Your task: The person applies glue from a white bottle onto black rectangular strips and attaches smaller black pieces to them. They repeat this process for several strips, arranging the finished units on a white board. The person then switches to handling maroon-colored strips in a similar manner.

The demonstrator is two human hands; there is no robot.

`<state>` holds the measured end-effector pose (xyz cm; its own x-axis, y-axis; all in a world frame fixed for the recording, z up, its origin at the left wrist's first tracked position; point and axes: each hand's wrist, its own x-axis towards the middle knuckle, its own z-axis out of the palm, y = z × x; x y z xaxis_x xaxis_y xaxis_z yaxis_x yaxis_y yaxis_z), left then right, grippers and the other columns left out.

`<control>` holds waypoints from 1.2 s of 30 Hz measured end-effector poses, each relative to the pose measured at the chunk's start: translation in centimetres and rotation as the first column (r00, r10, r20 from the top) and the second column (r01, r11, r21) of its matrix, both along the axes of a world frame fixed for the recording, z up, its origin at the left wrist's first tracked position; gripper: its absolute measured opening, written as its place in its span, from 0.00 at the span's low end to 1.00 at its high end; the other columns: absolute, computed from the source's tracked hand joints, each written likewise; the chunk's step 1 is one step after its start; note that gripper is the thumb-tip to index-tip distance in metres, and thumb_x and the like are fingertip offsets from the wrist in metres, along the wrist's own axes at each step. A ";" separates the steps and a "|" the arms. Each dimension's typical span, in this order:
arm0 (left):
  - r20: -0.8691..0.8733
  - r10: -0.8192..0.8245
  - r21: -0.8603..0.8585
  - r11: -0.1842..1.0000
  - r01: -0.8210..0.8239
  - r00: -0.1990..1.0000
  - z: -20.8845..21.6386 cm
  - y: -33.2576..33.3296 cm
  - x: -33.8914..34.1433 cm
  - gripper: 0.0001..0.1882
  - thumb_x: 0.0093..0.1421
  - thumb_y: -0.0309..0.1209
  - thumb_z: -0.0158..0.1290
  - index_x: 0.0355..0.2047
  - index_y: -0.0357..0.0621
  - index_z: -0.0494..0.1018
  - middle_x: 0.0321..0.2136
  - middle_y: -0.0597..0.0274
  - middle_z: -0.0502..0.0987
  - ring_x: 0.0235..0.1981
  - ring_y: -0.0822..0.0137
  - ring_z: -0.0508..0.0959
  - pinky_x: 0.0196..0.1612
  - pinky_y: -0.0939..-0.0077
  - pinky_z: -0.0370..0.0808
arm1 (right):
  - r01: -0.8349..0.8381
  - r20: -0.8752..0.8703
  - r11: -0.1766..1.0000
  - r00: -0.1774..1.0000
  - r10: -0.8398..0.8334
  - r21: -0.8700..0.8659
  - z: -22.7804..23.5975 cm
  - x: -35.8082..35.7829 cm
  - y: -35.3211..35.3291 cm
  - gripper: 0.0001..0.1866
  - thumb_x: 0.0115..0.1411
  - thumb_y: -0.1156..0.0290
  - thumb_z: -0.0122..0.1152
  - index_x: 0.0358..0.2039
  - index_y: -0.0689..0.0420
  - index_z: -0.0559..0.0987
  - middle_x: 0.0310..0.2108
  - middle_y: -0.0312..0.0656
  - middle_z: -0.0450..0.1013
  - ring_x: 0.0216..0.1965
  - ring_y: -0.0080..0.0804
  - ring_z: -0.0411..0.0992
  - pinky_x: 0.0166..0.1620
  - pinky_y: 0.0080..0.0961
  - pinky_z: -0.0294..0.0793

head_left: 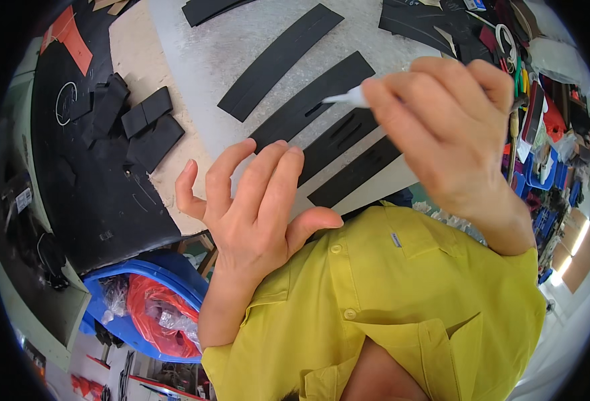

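Observation:
My right hand (445,127) is closed around a small white glue bottle (354,98), most of it hidden by the fingers. Its pointed nozzle meets a black strip (348,75), at the end of a short glossy dark streak. On the same strip's near left end rest fingertips of my left hand (251,207), its fingers apart and holding nothing. Nearer to me lie two more black strips, a middle one (316,157) and a nearest one (338,187), both with dark glossy streaks. Beyond them sits another strip (278,63), showing no such streak.
Several folded black pieces (151,140) are heaped at the left on the dark tabletop (128,227). A pale translucent sheet (208,60) lies under the strips. Below the table edge stands a blue bin (101,301) with red plastic bags. Tools and cords (509,50) crowd the right side.

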<state>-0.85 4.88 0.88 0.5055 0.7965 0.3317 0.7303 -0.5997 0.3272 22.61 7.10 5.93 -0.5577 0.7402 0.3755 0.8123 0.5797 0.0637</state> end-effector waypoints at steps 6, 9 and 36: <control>0.019 0.002 0.015 1.000 -0.002 1.000 -0.2 0.1 0.0 0.37 0.66 0.66 0.39 0.44 0.46 0.80 0.41 0.68 0.83 0.48 0.59 0.77 0.67 0.54 0.48 | -0.007 -0.047 1.000 0.999 0.005 -0.029 0.2 -0.7 0.7 0.19 0.39 0.70 0.62 0.36 0.57 0.83 0.32 0.32 0.75 0.36 0.31 0.74 0.43 0.29 0.60; -0.003 -0.002 0.006 1.000 0.002 1.000 -0.2 0.2 -0.1 0.37 0.66 0.67 0.39 0.43 0.46 0.80 0.42 0.68 0.82 0.49 0.59 0.77 0.67 0.54 0.48 | 0.007 -0.004 1.000 1.000 -0.008 -0.027 0.2 -0.6 1.1 0.18 0.38 0.72 0.62 0.35 0.56 0.83 0.32 0.31 0.76 0.36 0.31 0.75 0.43 0.29 0.60; 0.026 0.126 0.016 0.992 -0.127 0.992 -0.7 2.6 0.0 0.36 0.68 0.64 0.39 0.47 0.44 0.78 0.44 0.63 0.82 0.51 0.57 0.77 0.65 0.54 0.51 | 0.148 -0.248 0.962 0.947 -0.204 -0.227 -0.3 2.5 6.1 0.19 0.52 0.75 0.69 0.46 0.60 0.82 0.35 0.39 0.76 0.41 0.38 0.76 0.45 0.30 0.73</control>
<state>-0.83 7.49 0.13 0.3927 0.8473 0.3577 0.7923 -0.5091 0.3362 25.08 13.16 5.61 -0.3113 0.8935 0.3237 0.8734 0.4033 -0.2730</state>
